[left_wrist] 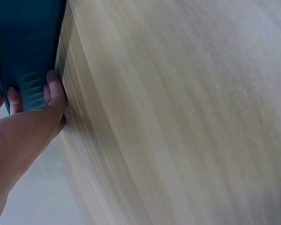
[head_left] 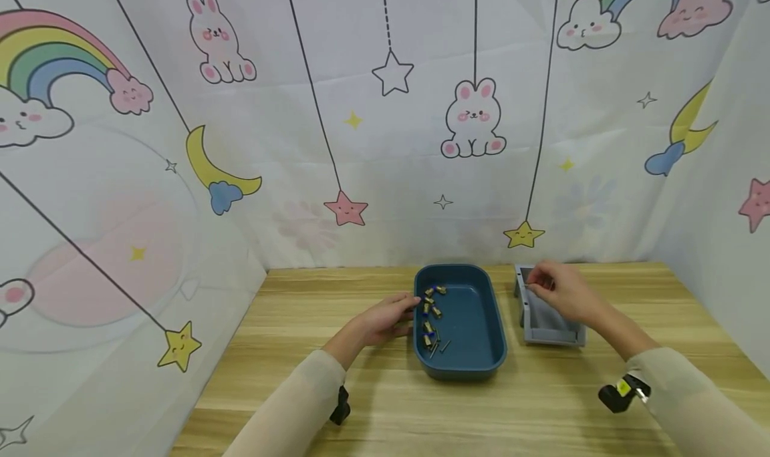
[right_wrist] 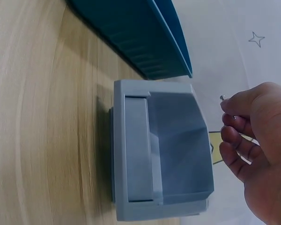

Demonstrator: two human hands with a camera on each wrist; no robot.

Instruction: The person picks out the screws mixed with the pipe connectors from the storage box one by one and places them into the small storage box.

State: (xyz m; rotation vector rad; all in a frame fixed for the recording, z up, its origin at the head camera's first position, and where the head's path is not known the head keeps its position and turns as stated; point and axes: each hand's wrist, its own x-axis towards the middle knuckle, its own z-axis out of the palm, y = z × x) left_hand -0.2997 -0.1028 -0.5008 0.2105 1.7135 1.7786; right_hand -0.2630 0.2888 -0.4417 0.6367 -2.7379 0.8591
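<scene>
Over the left rail of a grey plastic holder point(head_left: 553, 337), my right hand point(head_left: 562, 290) pinches a small metal screw point(right_wrist: 222, 97) between thumb and fingertips. Only the screw's shiny ends show in the right wrist view. My left hand point(head_left: 385, 318) rests its fingers against the left wall of a dark teal tray point(head_left: 460, 370); in the left wrist view the fingers point(left_wrist: 56, 89) lie along its outer side. Along the tray's left side lie several brass-coloured fittings point(head_left: 428, 327) with blue parts. A few thin metal screws or pins point(head_left: 445, 346) lie near them.
Tray and holder stand side by side on a wood-grain table point(head_left: 289, 350), with a narrow gap between them. Behind and on both sides hangs a white printed cloth point(head_left: 409, 163). Dark holes dot the holder's left rail point(head_left: 525, 310).
</scene>
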